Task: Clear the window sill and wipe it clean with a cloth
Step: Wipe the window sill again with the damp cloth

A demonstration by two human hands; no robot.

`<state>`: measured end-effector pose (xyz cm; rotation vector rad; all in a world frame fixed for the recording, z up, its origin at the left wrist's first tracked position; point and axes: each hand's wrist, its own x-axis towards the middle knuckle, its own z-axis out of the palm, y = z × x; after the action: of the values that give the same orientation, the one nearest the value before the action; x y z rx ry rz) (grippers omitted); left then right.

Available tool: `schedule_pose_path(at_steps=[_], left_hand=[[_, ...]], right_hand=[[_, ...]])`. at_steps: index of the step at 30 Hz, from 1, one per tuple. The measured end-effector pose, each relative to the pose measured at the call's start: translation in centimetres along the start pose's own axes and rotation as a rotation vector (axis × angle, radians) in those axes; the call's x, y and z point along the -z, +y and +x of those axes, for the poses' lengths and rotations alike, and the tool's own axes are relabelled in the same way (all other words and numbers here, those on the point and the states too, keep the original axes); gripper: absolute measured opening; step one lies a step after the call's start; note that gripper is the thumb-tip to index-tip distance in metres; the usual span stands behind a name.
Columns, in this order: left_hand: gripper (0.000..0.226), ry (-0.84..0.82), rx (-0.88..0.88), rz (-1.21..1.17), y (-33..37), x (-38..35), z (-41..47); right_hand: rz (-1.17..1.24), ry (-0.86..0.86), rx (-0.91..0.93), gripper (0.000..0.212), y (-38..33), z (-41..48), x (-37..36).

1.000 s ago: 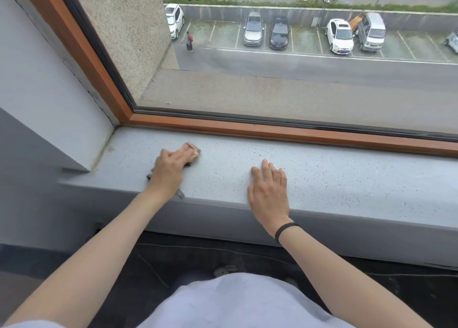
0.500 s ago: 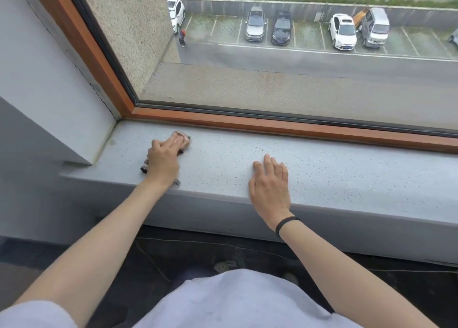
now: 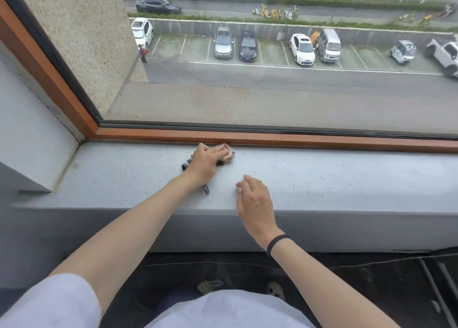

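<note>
L hand [image 3: 205,164] pressing cloth [image 3: 229,154], on sill [image 3: 347,174]

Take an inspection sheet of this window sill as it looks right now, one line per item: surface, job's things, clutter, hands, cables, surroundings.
Surface: grey speckled window sill, with dark grime along its left wall joint.
Job's things: cloth, bunched, lying on the sill close to the wooden window frame.
Clutter: nothing seen.
Hands: left hand presses on the cloth; right hand is relaxed at the sill's front edge and holds nothing; black band on its wrist.
Cables: a thin line crosses the dark floor below; cannot tell if it is a cable.
Surroundings: parked cars outside the glass.
</note>
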<state>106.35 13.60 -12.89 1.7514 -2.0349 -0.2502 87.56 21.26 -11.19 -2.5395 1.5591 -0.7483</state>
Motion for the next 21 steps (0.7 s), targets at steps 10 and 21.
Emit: schedule_pose_path(at_steps=[10, 21], left_hand=[[0.036, -0.031, -0.042, -0.155, 3.3, -1.2, -0.3], [0.043, -0.414, -0.456, -0.289, 9.1, 1.2, -9.7]], right_hand=[[0.077, 0.051, -0.315, 0.029, 3.9, -0.8, 2.7], [0.186, 0.076, -0.381, 0.032, 4.1, 1.1, 3.2]])
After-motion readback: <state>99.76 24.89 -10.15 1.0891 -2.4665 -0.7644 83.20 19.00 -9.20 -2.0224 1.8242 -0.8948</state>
